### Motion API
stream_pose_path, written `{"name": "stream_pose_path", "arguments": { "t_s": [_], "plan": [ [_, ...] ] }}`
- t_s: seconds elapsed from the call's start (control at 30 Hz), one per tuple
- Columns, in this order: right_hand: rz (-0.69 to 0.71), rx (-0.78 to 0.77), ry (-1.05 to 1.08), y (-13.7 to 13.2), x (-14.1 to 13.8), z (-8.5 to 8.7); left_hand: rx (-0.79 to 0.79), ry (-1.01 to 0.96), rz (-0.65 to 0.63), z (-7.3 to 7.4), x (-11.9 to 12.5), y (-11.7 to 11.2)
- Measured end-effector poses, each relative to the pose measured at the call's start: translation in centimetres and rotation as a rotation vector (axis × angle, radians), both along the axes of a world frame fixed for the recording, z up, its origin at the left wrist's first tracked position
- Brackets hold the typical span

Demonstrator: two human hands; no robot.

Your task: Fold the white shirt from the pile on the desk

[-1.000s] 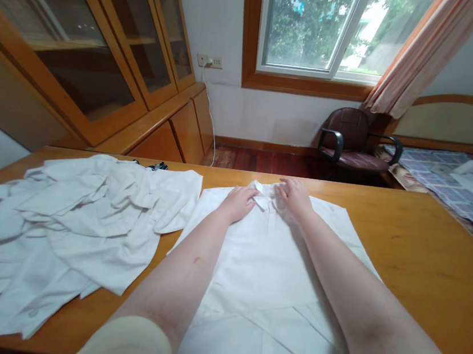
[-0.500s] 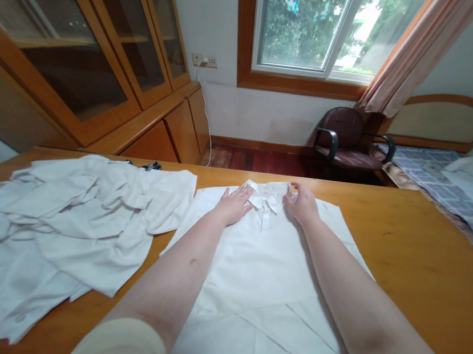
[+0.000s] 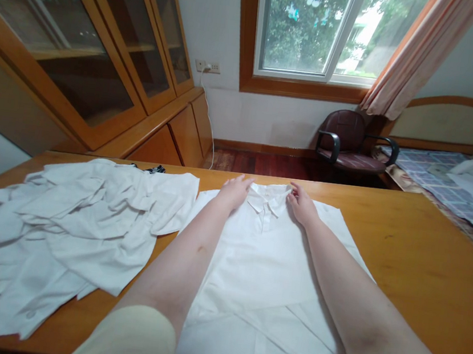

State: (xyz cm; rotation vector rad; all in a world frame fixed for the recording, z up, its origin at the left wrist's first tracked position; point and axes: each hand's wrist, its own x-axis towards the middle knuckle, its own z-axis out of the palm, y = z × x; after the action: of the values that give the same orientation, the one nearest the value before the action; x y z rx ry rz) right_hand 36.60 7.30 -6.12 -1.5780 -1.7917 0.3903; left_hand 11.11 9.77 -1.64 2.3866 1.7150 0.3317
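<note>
A white collared shirt (image 3: 259,272) lies spread on the wooden table, its collar (image 3: 271,191) at the far end and its front placket facing up. At the collar's left side is my left hand (image 3: 234,193), fingers bent together on the collar edge; the fingertips are partly hidden. My right hand (image 3: 302,205) pinches the collar's right edge between thumb and fingers. Diagonal creases cross the lower part of the shirt, between my forearms.
A heap of crumpled white shirts (image 3: 84,221) covers the table's left side, with a small black-and-white item (image 3: 155,169) behind it. Beyond the table (image 3: 423,269) are a glass-fronted cabinet (image 3: 160,99), an armchair (image 3: 348,139) and a bed (image 3: 440,167).
My left hand has shifted from lying flat on the left collar point to the collar's outer left edge. The collar now lies more open. My right hand stays at its right edge.
</note>
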Motion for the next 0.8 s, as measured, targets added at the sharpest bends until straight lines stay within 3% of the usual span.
{"name": "stream_pose_path", "arguments": {
  "t_s": [0.2, 0.33, 0.53, 0.67, 0.8],
  "plan": [
    [-0.031, -0.005, 0.014, 0.4, 0.6, -0.3, 0.117, -0.076, -0.023, -1.3, 0.3, 0.5],
    [0.004, -0.019, -0.006, 0.6, 0.6, -0.3, 0.13, -0.248, -0.032, -2.6, -0.4, 0.6],
    [-0.064, -0.07, -0.037, 0.4, 0.4, 0.0, 0.096, -0.548, 0.024, -3.3, -0.9, 0.8],
    [-0.12, -0.005, -0.026, 0.0, 0.3, 0.2, 0.099, -0.551, 0.022, -3.0, -0.8, 0.6],
    [-0.123, 0.05, -0.065, -0.2, 0.1, 0.6, 0.051, -0.369, 0.018, -2.6, -0.6, 0.1]
  ]
}}
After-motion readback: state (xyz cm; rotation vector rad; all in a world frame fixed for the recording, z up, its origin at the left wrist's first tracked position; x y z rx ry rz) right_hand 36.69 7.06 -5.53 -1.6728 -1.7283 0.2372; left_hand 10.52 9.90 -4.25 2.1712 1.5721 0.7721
